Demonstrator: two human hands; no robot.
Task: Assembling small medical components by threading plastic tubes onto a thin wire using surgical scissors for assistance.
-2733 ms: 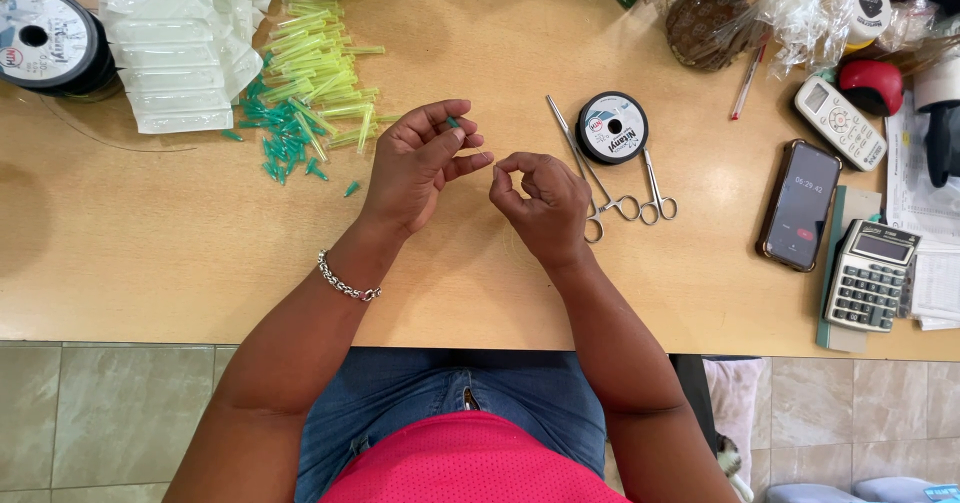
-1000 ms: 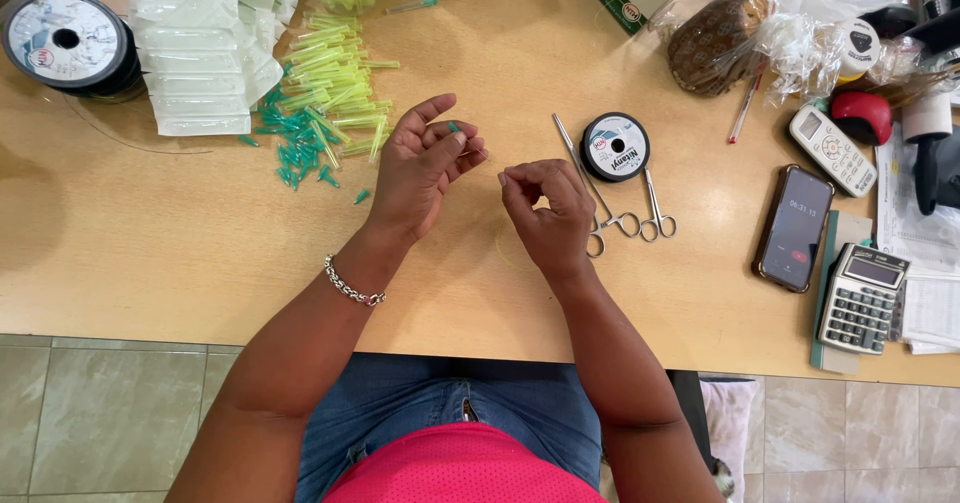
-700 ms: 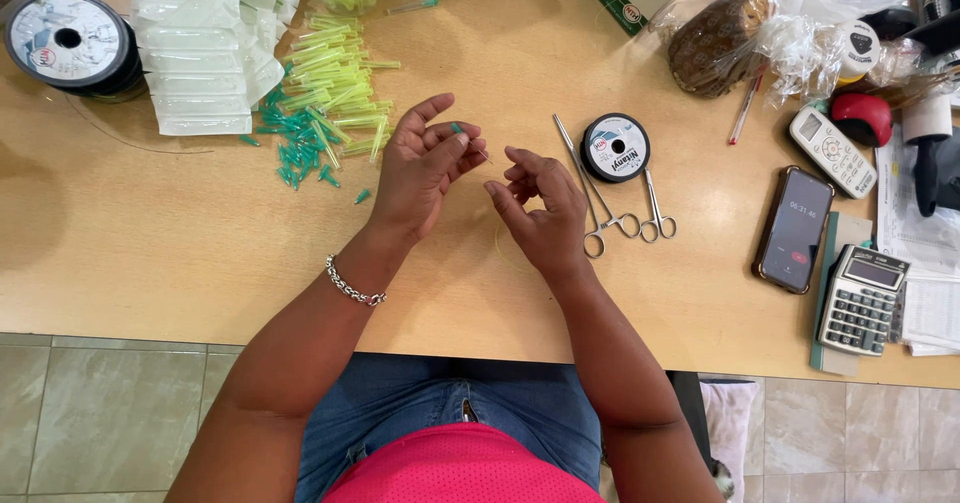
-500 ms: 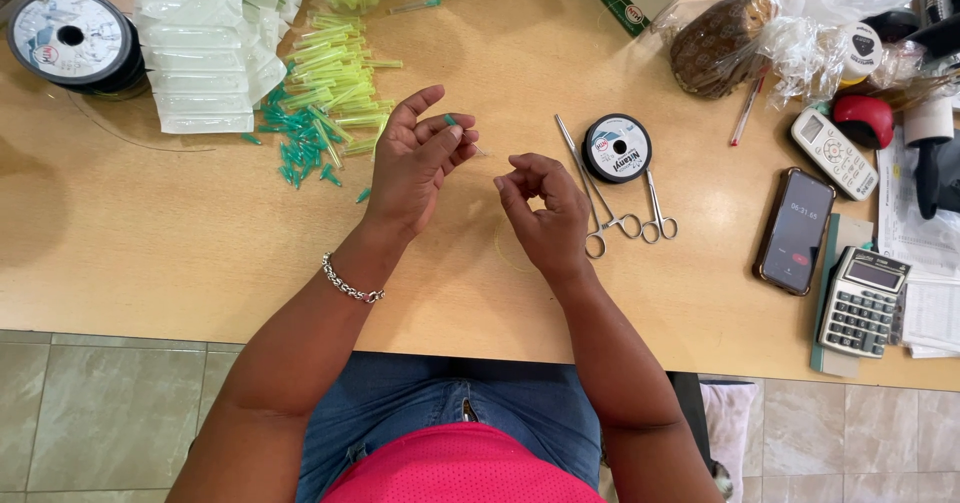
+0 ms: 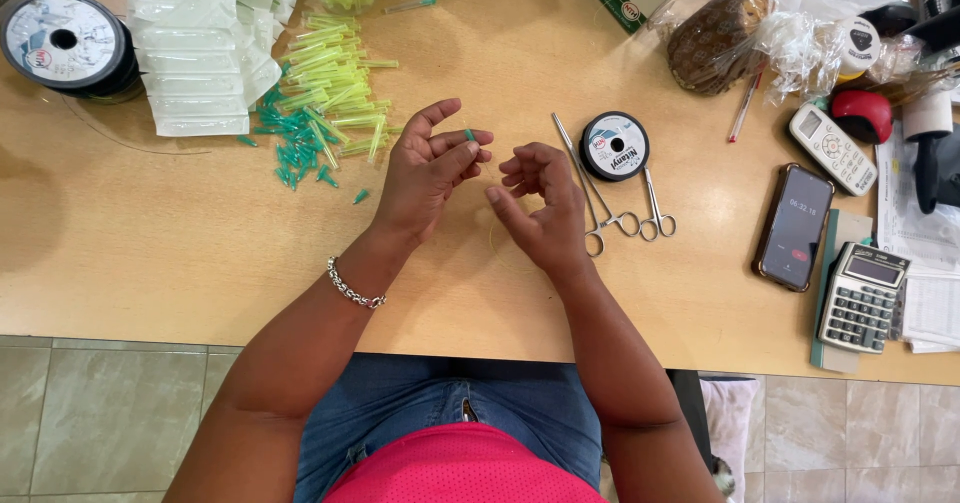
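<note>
My left hand (image 5: 425, 173) hovers over the wooden table (image 5: 150, 243) and pinches a small green tube piece (image 5: 469, 135) between thumb and fingers. My right hand (image 5: 540, 203) is just to its right, fingers curled, with a thin pale line (image 5: 492, 238) looping below it; the line is too fine to tell if it is gripped. A heap of green and yellow tube pieces (image 5: 325, 113) lies to the left of my left hand. A small line spool (image 5: 614, 147) and metal forceps (image 5: 620, 213) lie to the right of my right hand.
Stacked clear plastic bags (image 5: 195, 48) and a large spool (image 5: 65, 43) sit at the far left. At the right are a phone (image 5: 797, 228), a calculator (image 5: 862, 298), a remote (image 5: 832, 148) and a bagged brown item (image 5: 715, 38). The table's front edge runs above my lap.
My right hand has shifted slightly and its fingers have opened a little. My left hand keeps its pinch on the green piece. The view has drifted a bit.
</note>
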